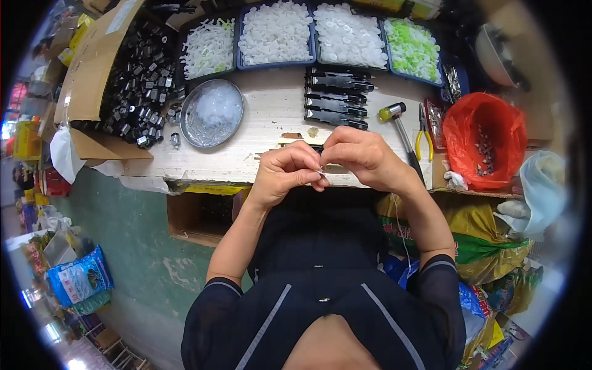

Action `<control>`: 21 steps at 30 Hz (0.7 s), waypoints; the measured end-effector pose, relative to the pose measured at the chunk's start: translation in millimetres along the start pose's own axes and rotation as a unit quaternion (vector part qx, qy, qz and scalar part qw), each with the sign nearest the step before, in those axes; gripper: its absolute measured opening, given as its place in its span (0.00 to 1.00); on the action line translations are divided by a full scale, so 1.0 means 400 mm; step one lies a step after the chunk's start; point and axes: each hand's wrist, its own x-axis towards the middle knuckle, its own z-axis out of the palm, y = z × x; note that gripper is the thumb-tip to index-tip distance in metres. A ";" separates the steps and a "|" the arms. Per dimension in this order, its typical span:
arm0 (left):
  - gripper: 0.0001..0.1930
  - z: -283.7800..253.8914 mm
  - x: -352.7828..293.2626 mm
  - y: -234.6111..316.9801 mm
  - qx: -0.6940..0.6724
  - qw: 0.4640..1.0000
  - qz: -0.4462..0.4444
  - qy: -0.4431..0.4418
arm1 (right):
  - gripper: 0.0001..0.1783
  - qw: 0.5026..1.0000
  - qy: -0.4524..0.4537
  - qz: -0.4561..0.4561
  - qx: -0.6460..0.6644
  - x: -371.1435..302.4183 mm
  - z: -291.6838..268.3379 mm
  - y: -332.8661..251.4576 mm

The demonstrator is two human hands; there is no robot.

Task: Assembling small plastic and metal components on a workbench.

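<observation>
My left hand point(287, 172) and my right hand point(367, 157) meet over the front edge of the workbench point(265, 139). Thumb and fingers of the left are pinched on a small white piece point(322, 174), mostly hidden by the fingertips. The right hand's fingertips are pinched together right beside it; what they hold, if anything, is too small to make out. Just behind the hands, a dark part is partly covered by them. Farther back lies a row of several black metal-and-plastic assemblies point(336, 98).
Trays of small white parts point(275, 34) and green-white parts point(410, 46) line the back. At left are a cardboard box point(92, 68) of black pieces and a round metal dish point(237, 126) with whitish grease. A hammer point(404, 132), pliers point(423, 135) and red bag point(459, 123) lie right.
</observation>
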 end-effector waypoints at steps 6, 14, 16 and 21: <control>0.04 0.004 -0.005 0.004 0.079 0.997 0.014 -0.009 | 0.12 0.998 -0.041 -0.024 -0.032 0.013 -0.016 -0.003; 0.03 0.001 0.007 0.004 0.272 0.958 0.086 0.032 | 0.12 0.993 0.080 -0.019 -0.085 -0.006 0.049 0.022; 0.04 -0.002 0.011 0.004 0.321 0.940 0.107 0.031 | 0.11 0.988 0.102 -0.031 -0.109 -0.010 0.057 0.032; 0.05 -0.013 0.022 -0.014 0.383 0.908 0.154 0.073 | 0.08 0.979 0.156 -0.020 -0.129 -0.016 0.071 0.036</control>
